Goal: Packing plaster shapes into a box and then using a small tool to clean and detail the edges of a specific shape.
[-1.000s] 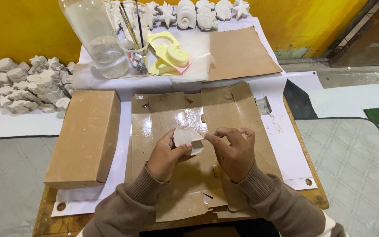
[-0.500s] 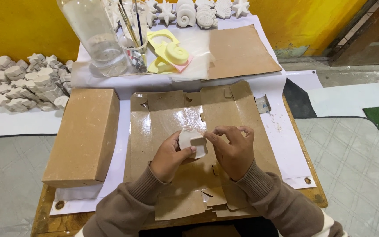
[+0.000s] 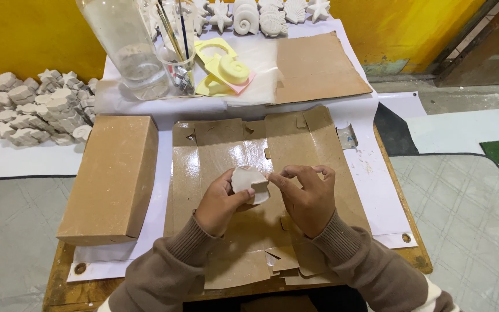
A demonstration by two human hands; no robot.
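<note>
Hands: the left hand cradles a small white plaster piece from below, fingers curled shut around its lower edge; the right hand pinches the piece's right edge between thumb and forefinger, the other fingers loosely bent.
Plaster piece: held just above the middle of a flattened, glossy cardboard sheet spread over the wooden table.
Glass jar: a tall clear jar stands at the far left of the table; what it holds cannot be told.
Cup: a small clear cup just beside the jar holds several thin brushes, upright and leaning.
Mould: a yellow mould lies on clear plastic beside the cup.
Box: a closed brown cardboard box sits left of the sheet, contents hidden.
Castings: white shell and star shapes line the far edge; more are heaped on the floor at left.
</note>
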